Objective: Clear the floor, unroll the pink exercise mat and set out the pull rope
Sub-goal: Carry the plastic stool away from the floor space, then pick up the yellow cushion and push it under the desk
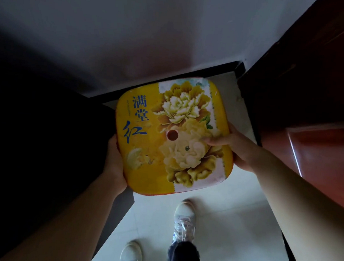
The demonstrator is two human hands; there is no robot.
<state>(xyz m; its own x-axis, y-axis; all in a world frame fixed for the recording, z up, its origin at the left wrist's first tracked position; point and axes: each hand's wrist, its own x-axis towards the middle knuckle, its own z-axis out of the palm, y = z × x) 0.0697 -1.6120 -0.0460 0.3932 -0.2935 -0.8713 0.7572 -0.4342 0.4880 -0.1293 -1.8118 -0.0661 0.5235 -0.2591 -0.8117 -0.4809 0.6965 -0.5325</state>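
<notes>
I hold a square yellow plastic stool (172, 136) above the floor, seen from its top. The seat shows pale peony flowers, blue characters and a small round hole near its middle. My left hand (114, 163) grips its left edge from below. My right hand (233, 147) grips the right edge, thumb lying on the seat. The stool's legs are hidden under the seat. No pink mat or pull rope is in view.
Pale floor tiles (231, 227) run in a narrow strip toward a grey wall (133, 34). A reddish-brown wooden door (323, 101) stands on the right. A dark, unlit mass (32, 140) fills the left. My two feet in white sneakers (184, 220) stand on the tiles.
</notes>
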